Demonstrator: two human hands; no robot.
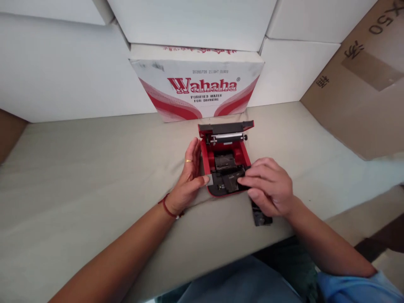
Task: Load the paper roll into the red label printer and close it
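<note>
Left hand (187, 179): thin dark-red cord bracelet (166, 207), small whitish bead (177, 217) on it. Slim gold-coloured ring (188, 160) above bracelet. Light-blue fabric sleeve (356, 287) far right of it; greyish-blue cloth (240, 281) lower right, probably clothing.

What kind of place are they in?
Maybe a storage or packing corner, but I can't be sure. White blocks are stacked behind a Wahaha water carton, and a big brown cardboard box stands on the right.
</note>
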